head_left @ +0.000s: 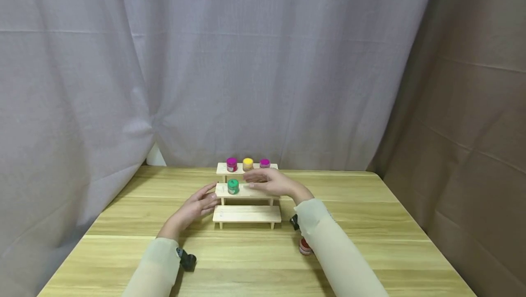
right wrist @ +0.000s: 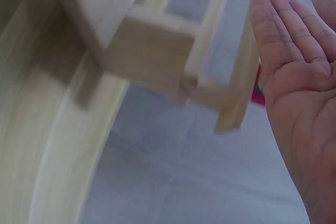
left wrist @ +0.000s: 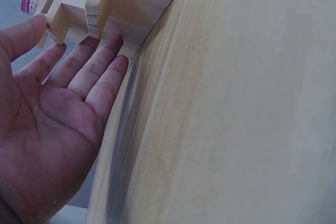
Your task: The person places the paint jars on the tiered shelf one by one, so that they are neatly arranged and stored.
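Observation:
A three-step wooden stand sits on the table. On its middle step is a green-lidded jar. Along the top step are a purple-lidded jar, a yellow-lidded jar and a second purple-lidded jar. My left hand is at the stand's left end, fingers extended and palm facing it; I cannot tell whether the fingertips touch the wood. Over the right part of the middle step is my right hand, its fingers straight and holding nothing, as the right wrist view shows.
A red jar stands on the wooden table, partly covered by the right sleeve. Grey curtain hangs behind the table, and more cloth hangs along the right side. A small black device is at each wrist.

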